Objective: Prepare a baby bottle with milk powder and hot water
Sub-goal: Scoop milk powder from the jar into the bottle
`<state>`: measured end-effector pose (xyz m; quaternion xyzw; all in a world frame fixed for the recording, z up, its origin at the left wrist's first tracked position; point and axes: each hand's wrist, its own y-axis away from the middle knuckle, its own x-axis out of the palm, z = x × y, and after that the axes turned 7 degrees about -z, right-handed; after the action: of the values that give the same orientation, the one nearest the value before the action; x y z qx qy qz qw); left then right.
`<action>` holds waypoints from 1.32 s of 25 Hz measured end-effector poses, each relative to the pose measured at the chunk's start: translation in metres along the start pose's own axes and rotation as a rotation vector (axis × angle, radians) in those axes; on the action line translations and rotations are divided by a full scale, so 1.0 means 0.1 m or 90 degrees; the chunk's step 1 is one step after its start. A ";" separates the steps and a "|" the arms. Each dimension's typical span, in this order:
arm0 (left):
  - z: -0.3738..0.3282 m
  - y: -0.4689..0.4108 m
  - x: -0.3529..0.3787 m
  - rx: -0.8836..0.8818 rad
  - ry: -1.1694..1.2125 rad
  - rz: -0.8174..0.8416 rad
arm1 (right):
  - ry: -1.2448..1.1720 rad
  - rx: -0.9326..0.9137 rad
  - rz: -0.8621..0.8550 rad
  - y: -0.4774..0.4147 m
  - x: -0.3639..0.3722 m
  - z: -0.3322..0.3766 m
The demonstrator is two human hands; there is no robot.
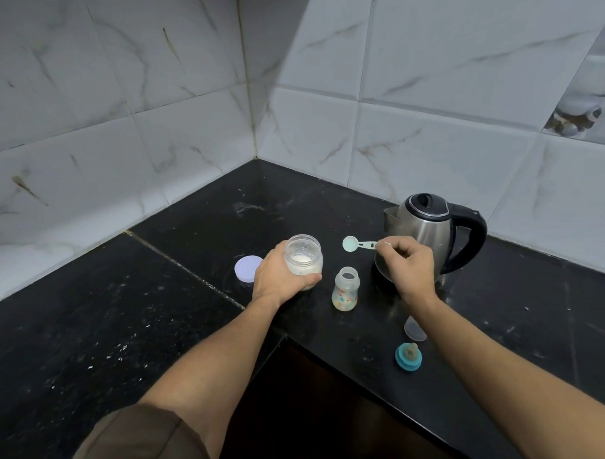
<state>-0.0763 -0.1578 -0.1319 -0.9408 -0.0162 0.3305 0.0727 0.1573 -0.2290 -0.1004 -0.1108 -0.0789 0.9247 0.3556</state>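
Note:
My left hand [279,275] grips an open clear jar [303,255] with white milk powder at its bottom, standing on the black counter. My right hand [408,264] pinches the handle of a pale green measuring spoon [357,244], held level above the counter with its bowl pointing left. The small baby bottle [345,288], open at the top and printed with coloured shapes, stands between my two hands. Behind my right hand stands a steel electric kettle [428,227] with a black lid and handle.
The jar's pale lilac lid [247,268] lies left of the jar. A clear bottle cap [415,328] and the teal ring with its teat [408,356] lie near the counter's front edge [357,379]. Tiled walls meet in a corner behind.

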 end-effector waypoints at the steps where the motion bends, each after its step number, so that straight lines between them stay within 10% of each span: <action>1: -0.01 -0.01 0.00 0.000 -0.001 0.004 | -0.024 0.016 0.007 -0.02 0.07 0.07; 12: 0.14 -0.06 -0.24 0.005 0.023 0.043 | 0.407 -0.287 0.348 0.02 0.90 0.40; 33: 0.46 -0.07 -0.40 -0.055 0.011 0.115 | 0.378 -0.228 0.254 -0.18 0.85 0.31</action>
<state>-0.1363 -0.1479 -0.1413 -0.9437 0.0547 0.3262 0.0019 0.0993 -0.1604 -0.0791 -0.4466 -0.1094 0.8751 0.1511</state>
